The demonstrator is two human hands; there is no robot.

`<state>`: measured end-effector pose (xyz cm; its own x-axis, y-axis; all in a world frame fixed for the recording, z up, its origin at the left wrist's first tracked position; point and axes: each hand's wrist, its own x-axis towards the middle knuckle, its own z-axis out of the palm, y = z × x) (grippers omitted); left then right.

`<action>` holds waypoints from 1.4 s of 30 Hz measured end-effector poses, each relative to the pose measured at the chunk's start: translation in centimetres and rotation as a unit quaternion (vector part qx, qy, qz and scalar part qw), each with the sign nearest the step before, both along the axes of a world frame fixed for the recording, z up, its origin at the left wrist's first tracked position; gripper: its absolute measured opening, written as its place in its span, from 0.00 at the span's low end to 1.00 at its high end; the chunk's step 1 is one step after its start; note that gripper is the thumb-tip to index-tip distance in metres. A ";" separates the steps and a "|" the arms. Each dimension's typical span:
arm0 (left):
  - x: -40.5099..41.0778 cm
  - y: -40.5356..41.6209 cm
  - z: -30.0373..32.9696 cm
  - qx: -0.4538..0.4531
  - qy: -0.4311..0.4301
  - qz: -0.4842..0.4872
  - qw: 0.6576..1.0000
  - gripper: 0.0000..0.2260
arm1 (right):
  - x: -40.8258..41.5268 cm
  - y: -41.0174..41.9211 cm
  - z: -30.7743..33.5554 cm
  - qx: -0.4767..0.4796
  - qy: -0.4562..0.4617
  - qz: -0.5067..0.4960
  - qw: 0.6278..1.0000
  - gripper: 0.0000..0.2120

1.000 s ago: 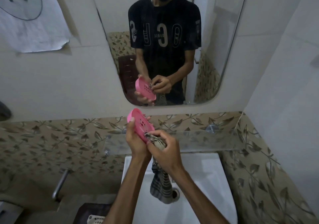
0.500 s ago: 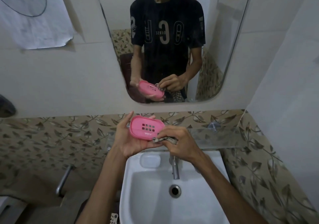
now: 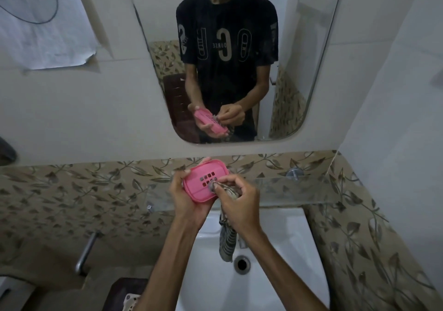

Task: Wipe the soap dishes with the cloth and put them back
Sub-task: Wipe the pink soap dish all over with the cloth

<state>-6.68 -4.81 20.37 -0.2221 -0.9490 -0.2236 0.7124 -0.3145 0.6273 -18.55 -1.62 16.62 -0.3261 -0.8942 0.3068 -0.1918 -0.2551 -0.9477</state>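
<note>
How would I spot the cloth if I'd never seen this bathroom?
Find the white sink below the mirror. Above it, the right hand presses the cloth against a pink soap dish. It is the only striped thing, dangling toward the drain.

The sink is the landmark: above its back edge the left hand holds the soap dish, and the right hand, just right of the dish, presses the cloth onto it, the cloth's tail hanging down over the sink's basin. A glass shelf runs along the wall just behind the sink, with the mirror above that. A metal bar is on the wall left of the sink, and a sheet of paper hangs high to its left.
</note>
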 end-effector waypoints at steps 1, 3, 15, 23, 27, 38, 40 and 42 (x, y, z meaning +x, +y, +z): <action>0.0 0.0 0.0 -0.005 0.005 0.005 1.000 0.36 | 0.1 0.0 0.1 -0.001 -0.003 0.005 1.000 0.05; -0.1 0.1 0.1 -0.014 0.012 0.015 1.000 0.36 | -0.3 -0.6 0.6 -0.002 -0.006 -0.019 1.000 0.04; -1.1 0.2 0.2 0.007 -0.005 0.083 0.997 0.28 | 1.0 0.4 1.7 -0.054 0.058 0.059 0.995 0.02; -1.5 0.7 0.4 -0.027 -0.002 0.069 0.997 0.32 | 0.1 0.3 1.4 -0.035 0.044 0.044 0.997 0.03; -1.7 0.7 0.1 -0.028 0.008 0.073 0.997 0.31 | 0.1 -0.2 1.5 -0.044 0.025 -0.001 0.999 0.05; -1.2 -0.1 -1.0 -0.048 -0.035 0.093 0.994 0.28 | 1.5 0.7 1.9 -0.100 0.054 0.065 0.991 0.03; -1.3 0.0 -0.8 -0.063 -0.048 0.096 0.992 0.27 | 1.8 0.4 2.4 -0.113 0.067 0.058 0.990 0.03; -1.8 0.2 -0.6 -0.074 -0.054 0.096 0.991 0.26 | 2.1 -0.3 3.1 -0.130 0.073 0.025 0.989 0.03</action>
